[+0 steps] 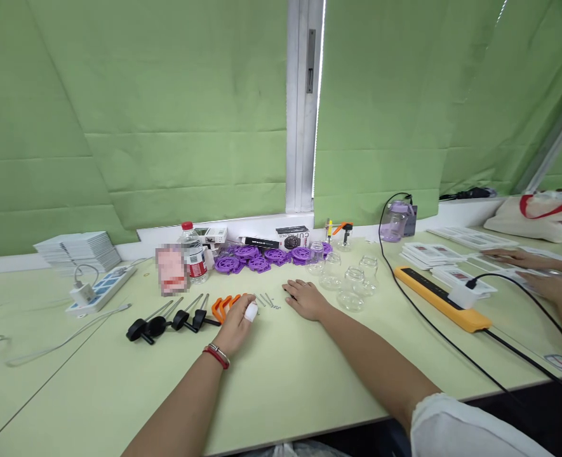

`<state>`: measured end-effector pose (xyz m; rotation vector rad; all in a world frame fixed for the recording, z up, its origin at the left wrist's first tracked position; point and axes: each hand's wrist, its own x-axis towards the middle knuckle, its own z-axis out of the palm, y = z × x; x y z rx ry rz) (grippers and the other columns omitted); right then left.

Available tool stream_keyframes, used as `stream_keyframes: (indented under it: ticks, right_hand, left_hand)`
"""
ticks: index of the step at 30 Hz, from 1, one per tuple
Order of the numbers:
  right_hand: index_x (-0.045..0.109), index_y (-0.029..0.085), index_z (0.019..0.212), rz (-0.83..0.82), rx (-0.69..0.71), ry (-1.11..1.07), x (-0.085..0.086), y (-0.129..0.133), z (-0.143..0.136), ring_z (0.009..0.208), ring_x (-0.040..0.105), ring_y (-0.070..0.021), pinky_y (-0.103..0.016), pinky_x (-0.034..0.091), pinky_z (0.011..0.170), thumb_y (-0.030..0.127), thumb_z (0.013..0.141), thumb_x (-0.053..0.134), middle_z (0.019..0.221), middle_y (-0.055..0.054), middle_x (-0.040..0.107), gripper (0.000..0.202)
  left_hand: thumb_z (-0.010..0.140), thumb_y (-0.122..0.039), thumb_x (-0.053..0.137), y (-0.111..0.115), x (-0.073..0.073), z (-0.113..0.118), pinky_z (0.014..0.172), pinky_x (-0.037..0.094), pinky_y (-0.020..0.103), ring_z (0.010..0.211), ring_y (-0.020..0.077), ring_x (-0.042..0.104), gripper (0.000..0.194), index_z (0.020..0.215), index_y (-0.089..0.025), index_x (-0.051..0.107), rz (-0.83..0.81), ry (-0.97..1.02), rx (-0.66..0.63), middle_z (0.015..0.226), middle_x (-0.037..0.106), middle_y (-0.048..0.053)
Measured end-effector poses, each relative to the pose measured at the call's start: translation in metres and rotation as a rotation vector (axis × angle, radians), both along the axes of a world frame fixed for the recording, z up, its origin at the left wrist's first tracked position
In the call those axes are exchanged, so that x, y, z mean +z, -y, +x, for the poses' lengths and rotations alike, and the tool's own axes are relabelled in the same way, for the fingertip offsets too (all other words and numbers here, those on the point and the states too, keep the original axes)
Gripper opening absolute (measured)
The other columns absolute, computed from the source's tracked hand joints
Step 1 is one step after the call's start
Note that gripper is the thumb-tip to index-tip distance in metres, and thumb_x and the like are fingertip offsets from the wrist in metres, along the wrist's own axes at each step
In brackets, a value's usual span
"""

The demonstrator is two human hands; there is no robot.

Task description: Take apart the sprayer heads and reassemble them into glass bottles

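My left hand (235, 325) rests on the table, fingers forward, with a white wrap on one digit. It lies against several orange handle-shaped parts (222, 308), partly covering them; nothing is visibly gripped. My right hand (305, 298) lies palm down on the bare tabletop, fingers stretched out. Between the two hands are several small metal pins or screws (267, 299). Left of my left hand sit several black round caps with metal rods (181, 319). Several clear glass jars (350, 291) stand beyond and right of my right hand.
Purple openwork discs (261, 261) line the back, near a red-capped bottle (197, 257) and a black-and-white box (292, 238). A yellow power strip (433, 297) and black cable lie right. Another person's hands (519, 259) are at far right. A white power strip (107, 289) lies left.
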<state>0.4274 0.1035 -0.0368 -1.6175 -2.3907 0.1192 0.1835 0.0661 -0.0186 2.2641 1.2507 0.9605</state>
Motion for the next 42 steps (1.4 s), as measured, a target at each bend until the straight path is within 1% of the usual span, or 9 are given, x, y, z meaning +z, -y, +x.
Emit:
stream_keyframes:
  ticks: [6,10,12,14,21,27,32,36,42]
  right_hand:
    - [0.032,0.024,0.140,0.007,0.018,0.004,-0.005,-0.004,0.002,0.132,0.027,-0.0291,-0.047,0.019,0.104,0.046,0.092,0.025,0.146,-0.008,0.031,0.054]
    - [0.021,0.025,0.144,0.041,-0.004,0.012,-0.007,-0.002,0.001,0.136,0.017,-0.0297,-0.049,0.011,0.107,0.049,0.091,0.026,0.150,-0.007,0.021,0.059]
    - [0.021,0.024,0.144,0.080,-0.018,0.015,-0.006,0.000,0.001,0.137,0.015,-0.0295,-0.048,0.008,0.108,0.050,0.090,0.028,0.151,-0.007,0.018,0.060]
    - [0.023,0.023,0.143,0.114,-0.026,0.020,-0.006,0.002,0.000,0.137,0.014,-0.0289,-0.047,0.006,0.108,0.049,0.090,0.029,0.151,-0.007,0.017,0.059]
    - [0.030,0.018,0.141,0.151,-0.036,0.019,-0.007,0.003,0.001,0.137,0.016,-0.0276,-0.044,0.010,0.109,0.048,0.090,0.028,0.150,-0.011,0.021,0.058]
    - [0.035,0.016,0.138,0.169,-0.035,-0.003,-0.008,0.003,0.001,0.137,0.017,-0.0270,-0.042,0.012,0.108,0.047,0.091,0.028,0.149,-0.012,0.022,0.057]
    - [0.038,0.015,0.135,0.177,-0.033,-0.024,-0.009,0.004,0.002,0.136,0.019,-0.0270,-0.042,0.015,0.108,0.046,0.091,0.030,0.148,-0.013,0.024,0.055]
    - [0.039,0.014,0.134,0.169,-0.033,-0.038,-0.009,0.003,0.002,0.136,0.019,-0.0271,-0.042,0.015,0.107,0.045,0.091,0.031,0.148,-0.014,0.025,0.054]
    - [0.042,0.015,0.132,0.181,-0.029,-0.052,-0.009,0.004,0.003,0.136,0.020,-0.0269,-0.042,0.017,0.107,0.043,0.090,0.033,0.148,-0.014,0.026,0.051]
  left_hand:
    - [0.085,-0.037,0.040,-0.007,0.015,-0.019,0.081,0.044,0.037,0.090,0.0221,0.055,0.029,0.100,-0.018,0.055,0.099,-0.167,0.121,0.096,0.059,0.008]
    - [0.081,-0.037,0.042,-0.012,0.031,-0.056,0.079,0.045,0.040,0.096,0.0291,0.055,0.034,0.102,-0.015,0.057,0.191,-0.318,0.567,0.101,0.060,0.014]
    - [0.077,-0.038,0.046,-0.014,0.035,-0.074,0.073,0.046,0.041,0.094,0.0332,0.056,0.036,0.100,-0.013,0.058,0.125,-0.387,0.780,0.100,0.060,0.016]
    - [0.074,-0.039,0.049,-0.015,0.035,-0.086,0.069,0.047,0.041,0.092,0.0352,0.057,0.039,0.099,-0.011,0.059,0.022,-0.428,0.871,0.099,0.060,0.018]
    - [0.073,-0.034,0.048,-0.021,0.028,-0.094,0.074,0.046,0.040,0.098,0.0357,0.056,0.043,0.105,-0.008,0.060,-0.128,-0.494,0.881,0.106,0.060,0.021]
    - [0.076,-0.032,0.044,-0.023,0.031,-0.102,0.076,0.044,0.039,0.099,0.0344,0.056,0.041,0.106,-0.012,0.062,-0.100,-0.436,0.881,0.111,0.061,0.019]
    - [0.075,-0.035,0.044,-0.023,0.032,-0.096,0.072,0.042,0.035,0.093,0.0313,0.060,0.034,0.097,-0.017,0.064,-0.101,-0.462,0.718,0.100,0.067,0.014]
    - [0.073,-0.048,0.046,-0.023,0.025,-0.087,0.074,0.041,0.038,0.090,0.0319,0.060,0.041,0.095,-0.017,0.062,-0.137,-0.582,0.593,0.095,0.068,0.014]
    - [0.073,-0.050,0.045,-0.029,0.014,-0.090,0.076,0.041,0.041,0.095,0.0339,0.060,0.047,0.102,-0.015,0.057,-0.243,-0.598,0.583,0.100,0.066,0.017]
